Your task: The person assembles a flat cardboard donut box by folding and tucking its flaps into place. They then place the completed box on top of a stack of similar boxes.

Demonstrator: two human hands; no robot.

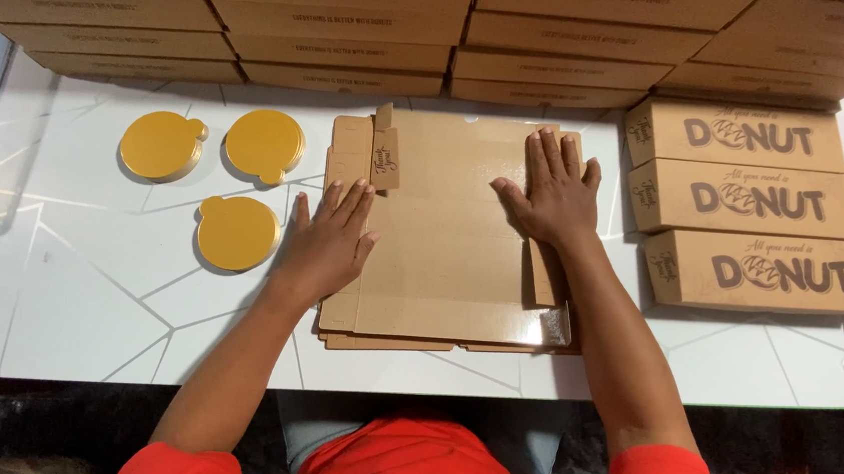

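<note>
- Pressing down: left hand (329, 243) lies flat, fingers spread and released, palm on the left edge of the flat cardboard sheet (452, 239); it grasps nothing.
- Right hand (552, 192) likewise flat and released, palm on the upper right part of the same sheet, beside a side flap (546, 272) that lies folded inward.
- Flat cardboard sheet: unfolded box blank, glossy inner face up, at the middle of the white desk (66, 299), directly before the person. It rests on further blanks (388, 344), whose edges show beneath its near side. No walls are raised; by the look of it, this box is at its earliest stage.
- Narrow tab (385, 154) at the sheet's upper left lies turned over onto the surface.
- Three round gold boards (239, 233), left of the sheet, apart from it, lie loose and unused.
- Three closed long boxes (762, 272), right of the sheet, lie side by side: judged finished.
- Stacks of flat closed boxes (348, 26) along the far edge of the desk, several rows high: judged finished stock.
- Remaining, as judged: the blank in hand, those under it, and the three gold boards.
</note>
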